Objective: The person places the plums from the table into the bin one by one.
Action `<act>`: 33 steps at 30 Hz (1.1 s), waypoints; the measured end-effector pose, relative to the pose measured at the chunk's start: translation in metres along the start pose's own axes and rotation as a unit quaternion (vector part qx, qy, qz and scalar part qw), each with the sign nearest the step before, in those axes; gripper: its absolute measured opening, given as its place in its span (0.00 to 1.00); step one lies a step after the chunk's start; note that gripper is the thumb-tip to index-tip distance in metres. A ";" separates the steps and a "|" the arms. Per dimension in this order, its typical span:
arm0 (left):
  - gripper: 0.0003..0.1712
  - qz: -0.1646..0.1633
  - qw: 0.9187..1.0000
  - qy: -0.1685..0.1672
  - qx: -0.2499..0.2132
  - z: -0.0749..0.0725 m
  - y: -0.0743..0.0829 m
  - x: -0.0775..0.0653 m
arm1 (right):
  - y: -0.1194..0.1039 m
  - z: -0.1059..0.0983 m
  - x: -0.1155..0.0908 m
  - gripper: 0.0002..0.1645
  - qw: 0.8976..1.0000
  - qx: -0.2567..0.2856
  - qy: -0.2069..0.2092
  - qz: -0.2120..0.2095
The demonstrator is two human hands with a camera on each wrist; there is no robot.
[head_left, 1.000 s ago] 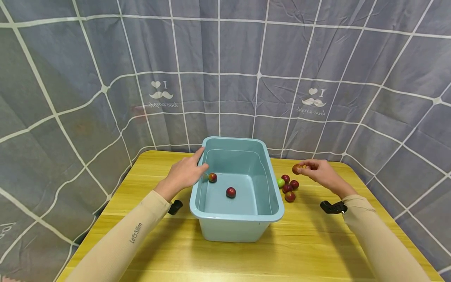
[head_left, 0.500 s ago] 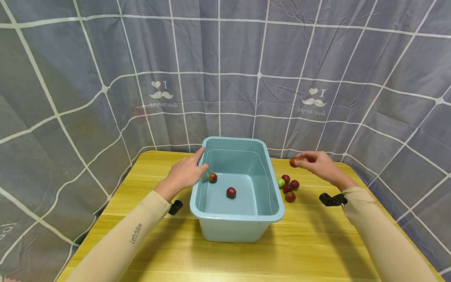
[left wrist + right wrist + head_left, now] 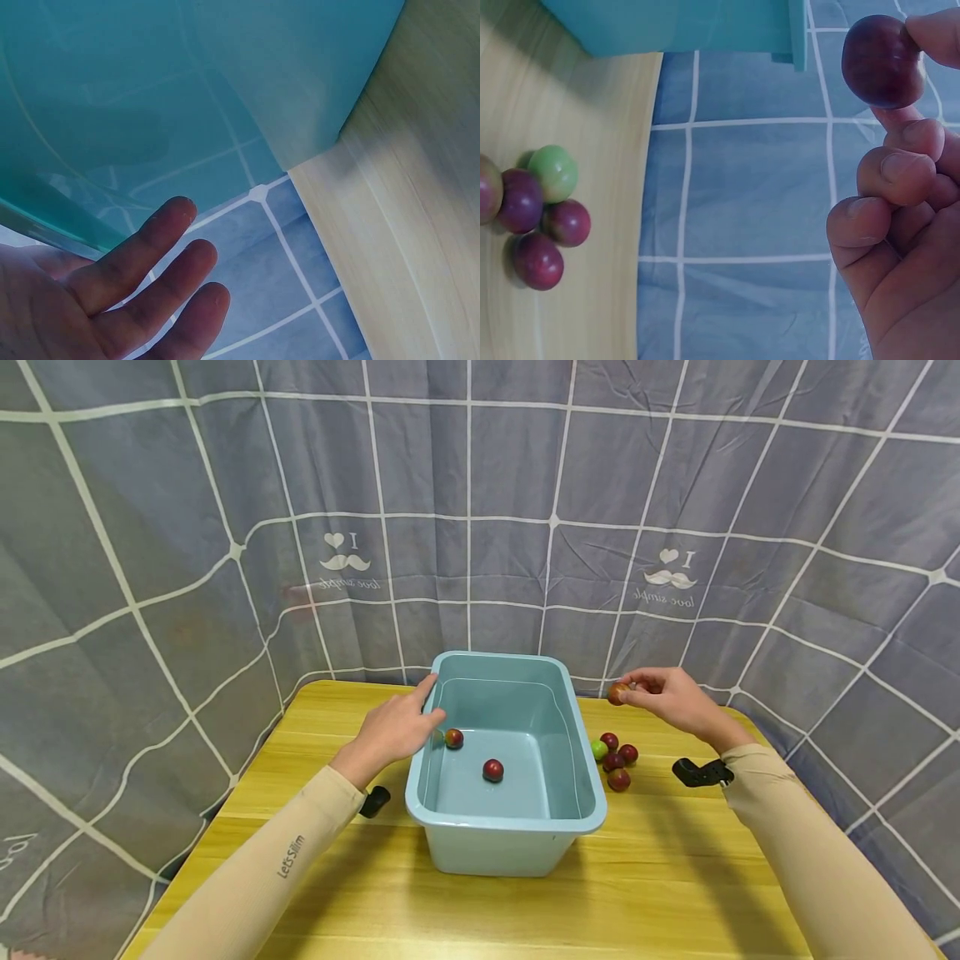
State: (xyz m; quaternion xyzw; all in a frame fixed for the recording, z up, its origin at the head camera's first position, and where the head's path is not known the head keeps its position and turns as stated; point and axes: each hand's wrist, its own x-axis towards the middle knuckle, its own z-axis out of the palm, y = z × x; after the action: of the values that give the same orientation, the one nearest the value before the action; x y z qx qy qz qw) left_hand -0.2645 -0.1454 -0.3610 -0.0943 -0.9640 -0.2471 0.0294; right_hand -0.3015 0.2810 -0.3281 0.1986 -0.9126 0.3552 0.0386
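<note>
A light blue plastic tub (image 3: 504, 843) stands on the table with two red plums inside, one plum (image 3: 492, 770) on its floor and one plum (image 3: 453, 738) by the left wall. My left hand (image 3: 393, 727) rests on the tub's left rim, index finger extended along it and thumb over the edge; in the left wrist view the other fingers (image 3: 150, 247) lie loosely outside the wall. To the right of the tub, my right hand (image 3: 667, 697) pinches a reddish plum (image 3: 883, 61) between thumb and index finger, raised above the table. Its other fingers are curled.
Beside the tub's right wall, several dark red plums (image 3: 627, 754) and a green plum (image 3: 598, 749) lie in a cluster on the wooden table (image 3: 660, 877). A grey checked curtain (image 3: 510, 568) hangs behind the table and along both sides.
My right hand has moved left and away from me, carrying the plum past the cluster toward the tub's far right side. The left hand and the tub stay put.
</note>
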 end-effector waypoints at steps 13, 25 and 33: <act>0.43 -0.003 1.000 -0.002 0.004 -0.001 0.000 -0.001 | -0.023 -0.005 0.009 0.21 1.000 -0.018 -0.014 -0.018; 0.43 -0.002 1.000 0.000 0.007 0.000 -0.001 0.000 | -0.044 -0.005 0.020 0.19 0.998 -0.035 -0.022 -0.043; 0.43 -0.005 1.000 -0.002 0.006 0.000 -0.001 -0.001 | -0.059 -0.003 0.027 0.20 0.995 -0.065 -0.051 -0.061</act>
State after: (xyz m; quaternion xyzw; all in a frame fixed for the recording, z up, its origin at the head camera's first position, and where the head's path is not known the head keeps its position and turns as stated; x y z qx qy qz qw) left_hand -0.2641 -0.1464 -0.3621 -0.0903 -0.9660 -0.2408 0.0267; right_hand -0.3035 0.2348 -0.2825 0.2690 -0.9206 0.2819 0.0266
